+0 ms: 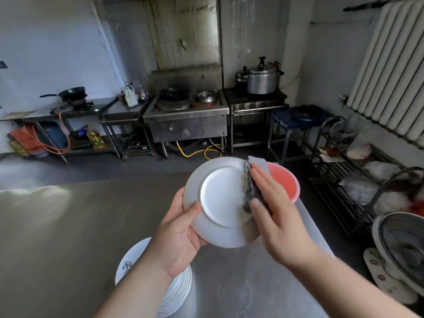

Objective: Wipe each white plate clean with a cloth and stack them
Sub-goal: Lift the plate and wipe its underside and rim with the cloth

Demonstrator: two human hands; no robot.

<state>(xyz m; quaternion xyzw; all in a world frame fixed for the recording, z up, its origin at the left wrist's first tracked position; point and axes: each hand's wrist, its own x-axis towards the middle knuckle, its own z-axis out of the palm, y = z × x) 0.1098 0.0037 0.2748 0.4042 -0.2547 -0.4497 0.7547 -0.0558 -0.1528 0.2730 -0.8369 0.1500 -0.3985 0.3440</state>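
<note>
My left hand (176, 235) holds a white plate (220, 200) by its lower left rim, lifted above the steel table with its underside turned to me. My right hand (273, 207) presses a grey cloth (252, 180) flat against the plate's right edge. A stack of several white plates (179, 292) with black writing on the top one stands on the table below my left forearm, partly hidden by it.
A pink plastic basin (289, 182) sits on the steel table (68, 237) behind the plate. A wet ring mark (234, 297) shows near the table's front. A fan (403, 251) and a wire rack (344, 187) stand to the right; stoves line the far wall.
</note>
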